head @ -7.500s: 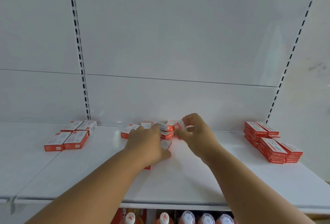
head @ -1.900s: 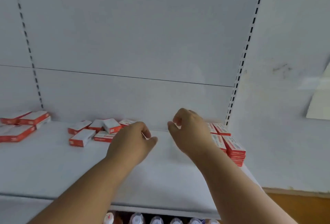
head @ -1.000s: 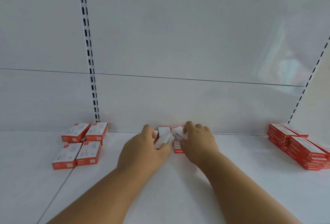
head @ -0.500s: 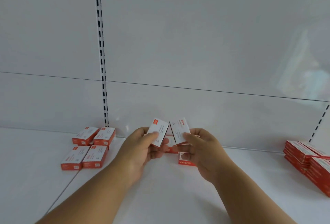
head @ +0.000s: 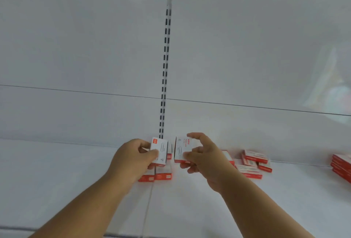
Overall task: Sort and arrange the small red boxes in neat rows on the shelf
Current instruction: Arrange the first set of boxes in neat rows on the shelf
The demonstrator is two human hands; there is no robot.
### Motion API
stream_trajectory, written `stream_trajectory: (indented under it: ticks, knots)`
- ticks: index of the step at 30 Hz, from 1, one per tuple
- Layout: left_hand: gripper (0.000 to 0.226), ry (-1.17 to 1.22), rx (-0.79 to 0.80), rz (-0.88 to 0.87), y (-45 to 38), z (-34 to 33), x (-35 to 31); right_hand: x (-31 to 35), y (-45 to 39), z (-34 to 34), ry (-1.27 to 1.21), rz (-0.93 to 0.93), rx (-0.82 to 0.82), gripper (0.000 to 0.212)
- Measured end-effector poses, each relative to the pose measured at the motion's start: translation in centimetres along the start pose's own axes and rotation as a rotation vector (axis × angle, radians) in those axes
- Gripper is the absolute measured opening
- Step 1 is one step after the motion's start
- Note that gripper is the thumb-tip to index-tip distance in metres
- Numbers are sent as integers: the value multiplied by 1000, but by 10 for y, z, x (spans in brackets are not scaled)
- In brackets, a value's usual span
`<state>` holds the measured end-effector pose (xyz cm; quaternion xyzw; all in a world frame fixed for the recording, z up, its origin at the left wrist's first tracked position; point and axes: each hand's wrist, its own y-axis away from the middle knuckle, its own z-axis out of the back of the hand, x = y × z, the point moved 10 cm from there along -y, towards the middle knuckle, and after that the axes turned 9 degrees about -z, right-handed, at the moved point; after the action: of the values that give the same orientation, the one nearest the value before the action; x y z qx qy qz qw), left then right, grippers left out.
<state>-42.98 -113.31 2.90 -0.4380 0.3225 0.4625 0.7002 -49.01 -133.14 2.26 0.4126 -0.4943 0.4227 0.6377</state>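
My left hand point(head: 133, 159) grips one small red-and-white box point(head: 161, 151), held upright with its white face toward me. My right hand point(head: 204, 157) pinches a second box point(head: 182, 149) the same way, just to the right of the first. Both are lifted above the white shelf point(head: 76, 177). Directly under my hands lies a small group of flat red boxes point(head: 161, 175), partly hidden by my left hand. To the right sits a loose cluster of boxes point(head: 253, 163), and a neat stack point(head: 341, 165) stands at the far right edge.
A slotted upright rail point(head: 164, 78) runs up the white back panel above my hands. A seam point(head: 149, 199) splits the shelf board below my left wrist. The shelf's front edge crosses the bottom left of the view.
The view has swung left, so the rail and left box group now sit at centre. Both hands still hold their boxes, carried leftward over the left group.
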Motion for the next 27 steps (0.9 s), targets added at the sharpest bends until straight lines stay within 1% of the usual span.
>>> stream_trajectory:
  ticks: [2, 4, 5, 8, 11, 13, 16, 19, 20, 22, 24, 27]
  knots:
    - [8, -105, 30, 28, -6, 17, 21, 1, -3, -23, 129, -34, -43, 38]
    - [18, -134, 100, 53, -10, 19, 36, -1, -7, -39, 246, -74, -76, 31]
    - [22, -154, 141, 59, -11, 18, 40, -3, -9, -45, 317, -79, -93, 31]
    - [32, -279, 230, 39, -15, 12, 42, 0, -13, -50, 581, -45, -200, 38]
    - [35, -462, 241, -15, -26, 11, 39, 8, -11, -44, 767, -60, -303, 44]
    - [34, -524, 242, -60, -29, 9, 36, 11, -11, -42, 878, -68, -343, 49]
    - [35, -595, 169, -175, -26, 11, 19, 6, -12, -35, 849, -66, -384, 47]
    - [35, -583, 57, -325, -17, 9, -12, 7, -6, -21, 819, 7, -462, 35]
    - [34, -551, 59, -369, -14, 1, -23, 8, -3, -15, 813, 34, -476, 30]
    - [31, -504, 115, -442, -6, -25, -43, 9, 4, 3, 805, 75, -486, 23]
    - [28, -480, 172, -503, 2, -54, -61, 8, 12, 26, 814, 100, -493, 19]
    - [23, -461, 208, -581, 11, -97, -87, 2, 22, 72, 835, 107, -523, 14]
